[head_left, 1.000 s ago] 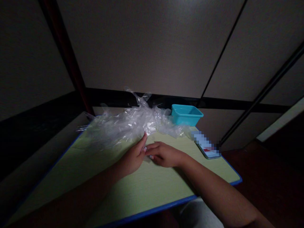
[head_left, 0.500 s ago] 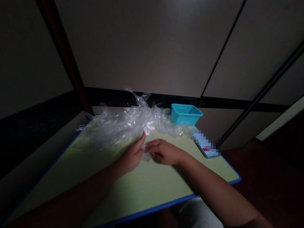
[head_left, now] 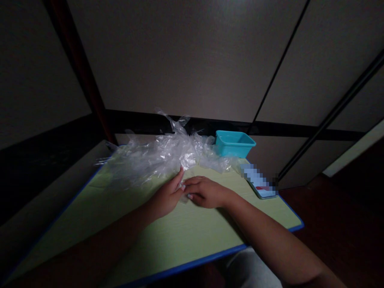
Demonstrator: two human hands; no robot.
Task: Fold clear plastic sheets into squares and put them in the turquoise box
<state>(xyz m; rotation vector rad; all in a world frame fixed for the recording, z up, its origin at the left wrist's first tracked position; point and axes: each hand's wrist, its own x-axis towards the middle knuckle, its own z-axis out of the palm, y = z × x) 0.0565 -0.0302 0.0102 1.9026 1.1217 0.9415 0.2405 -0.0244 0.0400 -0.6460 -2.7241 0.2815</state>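
Observation:
Over the middle of the table, my left hand [head_left: 168, 196] is closed on a small clear plastic bag [head_left: 183, 199], its thumb pointing up and away. My right hand [head_left: 207, 193] meets it from the right, with its bent fingertips pressed on the same bag. Most of this bag is hidden between the fingers. Just beyond my hands spreads a heap of crumpled clear plastic bags [head_left: 156, 156], shiny and loosely tangled, reaching from the table's left edge towards the right.
A turquoise plastic basket [head_left: 235, 151] stands at the back right, touching the heap. A phone [head_left: 261, 186] with a blurred-out screen lies by the right edge. The pale green table [head_left: 180, 240] has a blue rim. Dark-seamed cabinet panels [head_left: 192, 64] rise behind it.
My right fingers have shifted slightly and drawn in against my left hand, and less of the small bag shows below them. The heap, basket and phone stay put.

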